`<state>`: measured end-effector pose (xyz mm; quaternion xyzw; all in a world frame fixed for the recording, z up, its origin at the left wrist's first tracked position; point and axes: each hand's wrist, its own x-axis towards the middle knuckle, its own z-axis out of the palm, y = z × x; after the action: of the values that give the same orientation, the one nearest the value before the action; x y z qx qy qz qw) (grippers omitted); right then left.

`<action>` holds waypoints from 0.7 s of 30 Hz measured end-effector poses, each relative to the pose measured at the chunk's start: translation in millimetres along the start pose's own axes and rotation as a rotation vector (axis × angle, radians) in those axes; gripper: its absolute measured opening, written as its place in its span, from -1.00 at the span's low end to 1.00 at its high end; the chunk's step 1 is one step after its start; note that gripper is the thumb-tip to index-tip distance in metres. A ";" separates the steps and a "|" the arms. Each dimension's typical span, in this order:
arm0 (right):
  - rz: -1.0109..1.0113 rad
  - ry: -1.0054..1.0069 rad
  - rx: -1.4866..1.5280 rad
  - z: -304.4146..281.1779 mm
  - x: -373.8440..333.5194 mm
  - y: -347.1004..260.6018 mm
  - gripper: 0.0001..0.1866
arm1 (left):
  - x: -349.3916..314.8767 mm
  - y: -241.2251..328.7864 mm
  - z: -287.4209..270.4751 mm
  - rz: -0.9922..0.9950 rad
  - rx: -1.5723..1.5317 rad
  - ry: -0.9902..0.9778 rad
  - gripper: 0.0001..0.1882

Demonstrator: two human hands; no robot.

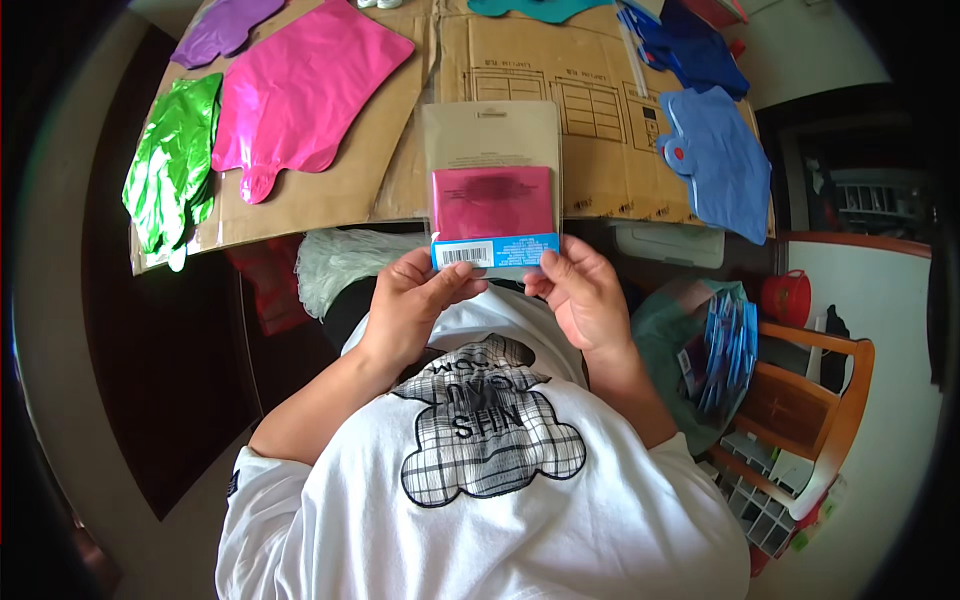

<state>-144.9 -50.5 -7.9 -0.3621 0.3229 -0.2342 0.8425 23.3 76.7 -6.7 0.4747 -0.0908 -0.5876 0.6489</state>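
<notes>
I hold a flat clear packet (492, 185) upright in front of my chest. It has a beige card back, a folded magenta foil balloon inside and a blue strip with a barcode along its bottom. My left hand (412, 305) pinches its lower left corner. My right hand (583, 293) pinches its lower right corner. Flattened brown cardboard (590, 100) lies beyond the packet.
On the cardboard lie flat foil balloons: pink (305, 90), green (172, 165), purple (222, 28), light blue (722, 160), dark blue (688, 45) and teal (535, 8). At my right a bag of blue packets (722, 350) rests on a wooden chair (812, 410). A red bucket (787, 297) stands behind it.
</notes>
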 end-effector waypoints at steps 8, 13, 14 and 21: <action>0.138 -0.051 -0.049 -7.1 -2.0 -1.4 -0.80 | 1.2 2.5 3.7 -0.086 0.080 0.056 -0.84; 0.153 0.040 0.171 5.0 -1.5 6.4 -0.80 | 0.5 10.6 9.4 -0.194 0.080 0.039 -0.84; 0.145 0.056 0.216 11.9 -1.6 6.6 -0.80 | 0.3 11.0 11.7 -0.194 0.084 0.042 -0.84; 0.074 0.083 0.241 22.5 0.2 10.8 -0.80 | 4.2 5.3 10.0 -0.169 0.106 -0.014 -0.80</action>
<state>-127.0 -33.5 -4.3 -0.2360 0.3402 -0.2548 0.8739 21.4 67.3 0.6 0.5105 -0.0860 -0.6377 0.5704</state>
